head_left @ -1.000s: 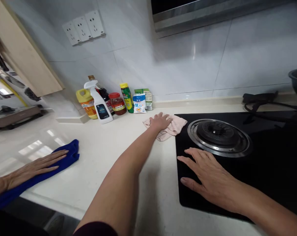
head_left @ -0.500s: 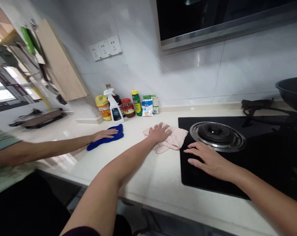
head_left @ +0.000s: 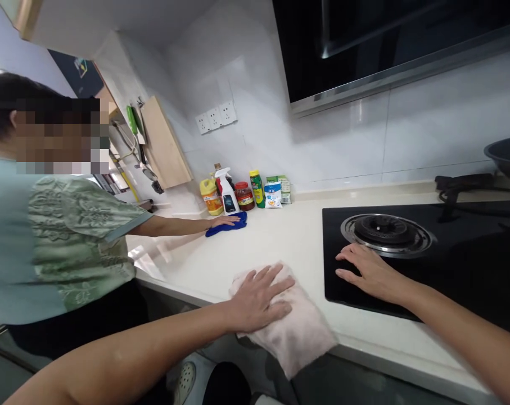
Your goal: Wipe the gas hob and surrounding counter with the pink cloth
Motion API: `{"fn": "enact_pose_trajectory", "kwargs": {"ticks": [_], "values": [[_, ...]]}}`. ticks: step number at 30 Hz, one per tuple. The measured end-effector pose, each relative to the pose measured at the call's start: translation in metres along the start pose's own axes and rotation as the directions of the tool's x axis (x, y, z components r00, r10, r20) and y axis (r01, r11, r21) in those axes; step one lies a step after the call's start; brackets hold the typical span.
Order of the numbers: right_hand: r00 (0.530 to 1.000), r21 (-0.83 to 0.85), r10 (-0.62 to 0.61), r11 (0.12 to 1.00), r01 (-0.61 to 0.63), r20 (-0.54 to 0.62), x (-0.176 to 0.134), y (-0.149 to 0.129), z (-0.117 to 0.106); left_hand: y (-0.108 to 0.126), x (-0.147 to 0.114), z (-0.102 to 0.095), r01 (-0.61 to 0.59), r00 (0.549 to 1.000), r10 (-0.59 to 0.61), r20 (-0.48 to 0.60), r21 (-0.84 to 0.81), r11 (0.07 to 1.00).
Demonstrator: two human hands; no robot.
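My left hand [head_left: 261,298] lies spread on a pale pink cloth [head_left: 301,332] at the counter's front edge. Part of the cloth hangs over that edge, and no fingers are wrapped round it. Over the left part of the black glass cooktop [head_left: 364,287], my right hand [head_left: 366,270] is open with slightly bent fingers and nothing in it. Whether it touches the glass I cannot tell. Just beyond it sits a round gas burner [head_left: 387,233] with a metal ring.
At left a co-worker's hand [head_left: 223,221] presses a blue cloth [head_left: 238,223] on the white counter [head_left: 275,242]. Behind stand a spray bottle [head_left: 228,194], a red-lidded jar [head_left: 244,197], a green bottle [head_left: 257,188] and seasoning packets [head_left: 273,195]. A wok [head_left: 505,160] is at far right.
My left hand and the pink cloth have come from beside the cooktop toward me to the front edge. My right hand stays over the cooktop. The view has swung left, showing more of the co-worker.
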State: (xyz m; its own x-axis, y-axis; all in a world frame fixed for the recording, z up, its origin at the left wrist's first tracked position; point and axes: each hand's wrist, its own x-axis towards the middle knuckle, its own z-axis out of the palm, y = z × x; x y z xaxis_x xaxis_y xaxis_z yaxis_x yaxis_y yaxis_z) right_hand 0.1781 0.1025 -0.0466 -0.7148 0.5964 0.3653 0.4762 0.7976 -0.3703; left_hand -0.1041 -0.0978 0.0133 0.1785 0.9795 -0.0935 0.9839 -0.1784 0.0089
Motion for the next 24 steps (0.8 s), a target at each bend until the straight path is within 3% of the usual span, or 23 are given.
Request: {"fn": "enact_pose_trajectory", "kwargs": {"ticks": [4, 9, 13, 24], "values": [[1.000, -0.034, -0.010, 0.999, 0.010, 0.011, -0.001, -0.004, 0.000, -0.014, 0.001, -0.009, 0.017, 0.999, -0.017, 0.037, -0.004, 1.000], [1.000, -0.086, -0.011, 0.996, 0.010, -0.005, -0.003, -0.015, -0.003, -0.024, 0.038, -0.007, 0.045, 0.999, -0.045, 0.016, -0.003, 0.999], [1.000, -0.101, -0.002, 0.995, 0.001, -0.008, -0.003, -0.023, -0.004, -0.030, 0.090, -0.006, 0.091, 0.996, -0.091, -0.006, 0.021, 0.996], [0.999, -0.188, 0.024, 0.982, -0.019, 0.026, -0.001, -0.027, 0.002, -0.052, 0.261, -0.010, 0.169, 0.980, -0.169, -0.103, -0.014, 0.986]]}}
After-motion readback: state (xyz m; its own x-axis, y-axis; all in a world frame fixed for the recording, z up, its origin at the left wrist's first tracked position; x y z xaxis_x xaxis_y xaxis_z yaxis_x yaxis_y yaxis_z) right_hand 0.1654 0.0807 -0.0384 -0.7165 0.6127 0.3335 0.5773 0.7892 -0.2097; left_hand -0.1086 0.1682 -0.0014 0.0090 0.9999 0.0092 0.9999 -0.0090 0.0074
